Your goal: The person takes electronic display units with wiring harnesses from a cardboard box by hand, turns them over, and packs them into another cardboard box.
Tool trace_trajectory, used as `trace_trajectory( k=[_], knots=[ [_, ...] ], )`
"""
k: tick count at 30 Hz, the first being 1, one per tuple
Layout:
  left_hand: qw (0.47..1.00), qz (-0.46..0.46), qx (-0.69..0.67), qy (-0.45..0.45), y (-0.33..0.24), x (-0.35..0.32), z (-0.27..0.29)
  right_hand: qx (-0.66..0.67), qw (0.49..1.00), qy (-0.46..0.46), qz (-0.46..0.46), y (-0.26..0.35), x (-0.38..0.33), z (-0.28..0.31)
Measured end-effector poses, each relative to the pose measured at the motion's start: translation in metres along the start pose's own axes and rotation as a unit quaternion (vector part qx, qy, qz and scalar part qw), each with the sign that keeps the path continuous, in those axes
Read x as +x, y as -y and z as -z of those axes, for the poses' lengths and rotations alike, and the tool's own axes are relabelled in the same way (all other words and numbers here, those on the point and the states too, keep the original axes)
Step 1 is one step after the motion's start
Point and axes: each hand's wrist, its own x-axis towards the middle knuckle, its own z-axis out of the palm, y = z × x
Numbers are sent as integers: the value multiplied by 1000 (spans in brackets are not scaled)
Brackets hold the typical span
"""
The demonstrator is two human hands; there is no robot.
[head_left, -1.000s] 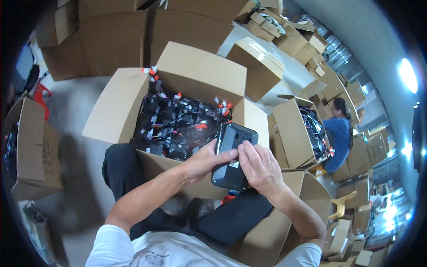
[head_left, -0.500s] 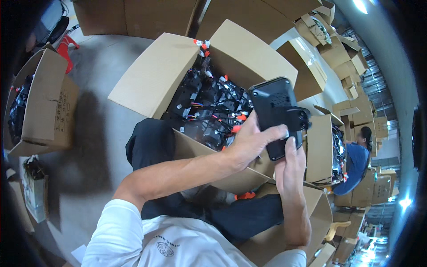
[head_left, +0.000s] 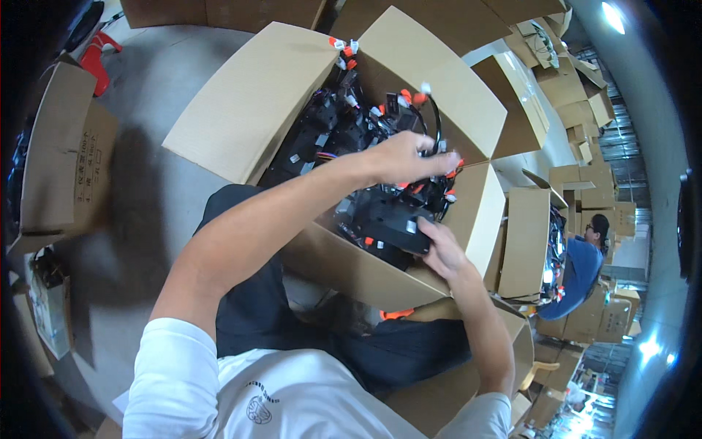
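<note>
My right hand point(head_left: 442, 252) grips the near right end of a flat black plastic unit point(head_left: 387, 219), thumb on top beside a small white label. The unit lies low in an open cardboard box point(head_left: 351, 274), over similar black units point(head_left: 314, 121) with wires and red and white plugs. Above its far side, my left hand point(head_left: 409, 157) reaches across with bent fingers closed around a black cable point(head_left: 437, 121). That cable arcs upward to a white plug point(head_left: 426, 88). Part of the grip is hidden, and more red plugs point(head_left: 455, 164) sit by the fingertips.
The box's flaps point(head_left: 252, 102) stand spread outward. Another open carton point(head_left: 66, 161) stands at the left, near a red plastic stool point(head_left: 95, 62). To the right, a person in blue point(head_left: 578, 271) is beside a carton point(head_left: 523, 241) of similar parts. Stacked cartons point(head_left: 607, 212) lie beyond.
The black unit has gone from above the box's right side down into the box, still in my right hand. My left hand has let go of the unit and moved up to the cable.
</note>
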Motion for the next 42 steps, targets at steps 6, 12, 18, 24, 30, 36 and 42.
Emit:
trace_trajectory(
  k=[6, 12, 18, 24, 30, 36, 42],
  knots=[
    [920, -64, 376, -87, -12, -16, 18, 95, 978, 46, -181, -94, 96, 0],
    [892, -115, 429, -89, -6, -38, -5, -188, 978, 18, -92, -106, 97, -4],
    [750, 133, 613, 212, 122, -67, -5, -334, 940, 19, -60, -96, 83, 11],
    [712, 159, 590, 346, 144, -47, -33, -555, 814, -30, 170, 1, -126, 115],
    [709, 247, 577, 321, 178, -60, -75, -253, 674, -434, 542, -40, -490, 317],
    [761, 117, 627, 122, 189, -74, -208, 129, 634, -679, 348, -384, -593, 573],
    [771, 90, 625, 82, 215, -76, -284, -306, 790, -531, -28, -606, -474, 620]
  ],
)
